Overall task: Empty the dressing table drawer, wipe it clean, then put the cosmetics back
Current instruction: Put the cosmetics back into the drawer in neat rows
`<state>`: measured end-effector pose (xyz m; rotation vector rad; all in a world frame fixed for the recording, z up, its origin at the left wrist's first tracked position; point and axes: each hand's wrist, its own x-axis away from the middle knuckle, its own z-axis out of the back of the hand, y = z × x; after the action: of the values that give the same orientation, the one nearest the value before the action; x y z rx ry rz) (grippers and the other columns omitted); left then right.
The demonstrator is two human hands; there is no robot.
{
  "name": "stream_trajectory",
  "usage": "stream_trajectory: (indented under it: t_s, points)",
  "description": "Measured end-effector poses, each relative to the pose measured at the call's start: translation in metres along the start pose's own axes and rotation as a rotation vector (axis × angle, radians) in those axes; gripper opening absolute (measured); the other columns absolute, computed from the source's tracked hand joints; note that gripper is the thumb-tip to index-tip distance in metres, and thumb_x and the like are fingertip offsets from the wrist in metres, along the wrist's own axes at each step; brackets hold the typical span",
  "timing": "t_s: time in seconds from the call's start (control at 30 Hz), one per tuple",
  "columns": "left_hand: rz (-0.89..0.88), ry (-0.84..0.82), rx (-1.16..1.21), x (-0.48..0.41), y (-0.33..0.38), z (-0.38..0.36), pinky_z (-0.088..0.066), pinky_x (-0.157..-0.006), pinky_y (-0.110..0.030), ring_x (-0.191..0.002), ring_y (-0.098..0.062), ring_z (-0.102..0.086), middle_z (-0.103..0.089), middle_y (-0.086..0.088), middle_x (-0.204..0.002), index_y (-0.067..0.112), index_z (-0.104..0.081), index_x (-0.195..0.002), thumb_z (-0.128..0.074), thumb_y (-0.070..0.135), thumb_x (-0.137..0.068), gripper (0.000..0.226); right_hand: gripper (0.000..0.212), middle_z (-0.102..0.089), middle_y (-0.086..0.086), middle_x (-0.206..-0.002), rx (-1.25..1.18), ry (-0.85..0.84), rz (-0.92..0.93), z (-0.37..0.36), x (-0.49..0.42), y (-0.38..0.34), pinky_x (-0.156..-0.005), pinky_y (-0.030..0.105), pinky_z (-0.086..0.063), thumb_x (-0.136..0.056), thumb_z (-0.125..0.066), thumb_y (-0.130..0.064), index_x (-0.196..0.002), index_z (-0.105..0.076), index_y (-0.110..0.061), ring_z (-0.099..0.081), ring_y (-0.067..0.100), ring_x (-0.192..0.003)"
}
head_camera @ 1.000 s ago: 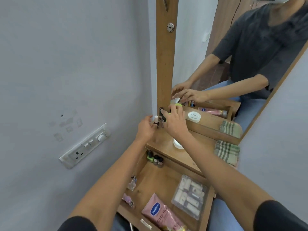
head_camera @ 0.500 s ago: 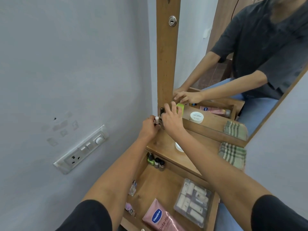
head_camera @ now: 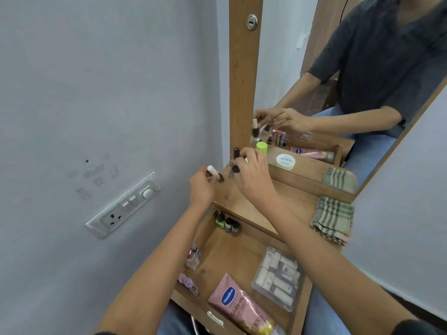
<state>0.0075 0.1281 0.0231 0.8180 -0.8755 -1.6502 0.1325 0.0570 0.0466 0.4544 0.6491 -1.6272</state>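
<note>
The wooden drawer (head_camera: 242, 252) stands pulled open below the dressing table top (head_camera: 244, 199). Inside lie a pink Vaseline tube (head_camera: 238, 304), a clear box of small tubes (head_camera: 278, 278), three nail polish bottles (head_camera: 227, 223) at the back left corner, and small bottles (head_camera: 192, 258) along the left wall. Over the top's back left corner, my left hand (head_camera: 200, 189) grips a white-capped nail polish bottle (head_camera: 214, 174). My right hand (head_camera: 251, 175) holds dark small bottles (head_camera: 235, 157) beside a green-capped bottle (head_camera: 261, 147).
A folded checked cloth (head_camera: 332, 220) lies on the right end of the top. The mirror (head_camera: 338, 81) rises behind, showing a white jar's reflection. A wall socket panel (head_camera: 123, 206) sits on the left wall. The jar itself is hidden by my arm.
My left hand has lifted the white-capped bottle and drawn it slightly left, away from the group. My right hand has closed on the dark bottles by the mirror frame.
</note>
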Motion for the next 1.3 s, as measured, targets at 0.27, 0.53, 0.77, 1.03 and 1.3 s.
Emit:
stream_trajectory:
  t_s: [0.27,0.53,0.77,1.03,1.3]
  points:
    - [0.014,-0.086,-0.095,0.084,-0.033,0.031,-0.046,-0.064,-0.019,-0.073,-0.005,-0.062,-0.067,0.007,-0.075,0.019,-0.071,-0.085,-0.072,0.012,-0.076,0.011,0.016,-0.055,0.006,-0.094,-0.417,-0.265,-0.166,0.017,0.115,-0.031,-0.063,0.032,-0.045,-0.089,-0.054,-0.015,-0.104,-0.050,-0.013,-0.054,0.023,-0.076]
    - [0.020,-0.176,-0.442,0.109,-0.054,-0.001,-0.042,-0.054,-0.027,-0.064,-0.016,-0.057,-0.062,0.000,-0.072,0.010,-0.066,-0.077,-0.057,0.005,-0.083,0.012,0.018,-0.056,0.005,-0.109,-0.383,-0.588,-0.405,-0.024,0.165,-0.039,-0.075,0.041,-0.052,-0.094,-0.049,-0.016,-0.112,-0.046,-0.016,-0.060,0.023,-0.089]
    - [0.107,-0.193,-0.395,0.107,-0.065,-0.026,-0.027,-0.046,-0.017,-0.057,-0.007,-0.047,-0.052,0.002,-0.064,0.017,-0.049,-0.062,-0.047,-0.004,-0.085,0.030,0.020,-0.056,0.006,-0.112,-0.364,-0.646,-0.458,-0.043,0.167,-0.033,-0.078,0.042,-0.051,-0.094,-0.047,-0.014,-0.114,-0.045,-0.016,-0.059,0.025,-0.094]
    - [0.161,-0.146,-0.310,0.103,-0.074,-0.039,-0.033,-0.050,-0.015,-0.067,-0.011,-0.054,-0.057,0.000,-0.076,0.014,-0.055,-0.079,-0.049,0.003,-0.092,0.018,0.026,-0.056,0.000,-0.103,-0.545,-0.514,-0.474,-0.049,0.178,-0.032,-0.081,0.034,-0.052,-0.090,-0.050,-0.008,-0.108,-0.048,-0.026,-0.057,0.014,-0.091]
    - [0.277,-0.039,-0.221,0.125,-0.087,-0.046,-0.051,-0.068,-0.028,-0.081,-0.020,-0.065,-0.067,-0.008,-0.088,0.006,-0.062,-0.101,-0.049,0.009,-0.096,0.014,0.041,-0.060,-0.001,-0.109,-0.619,-0.441,-0.538,-0.055,0.181,-0.028,-0.092,0.024,-0.047,-0.086,-0.056,-0.002,-0.122,-0.056,-0.023,-0.059,0.012,-0.100]
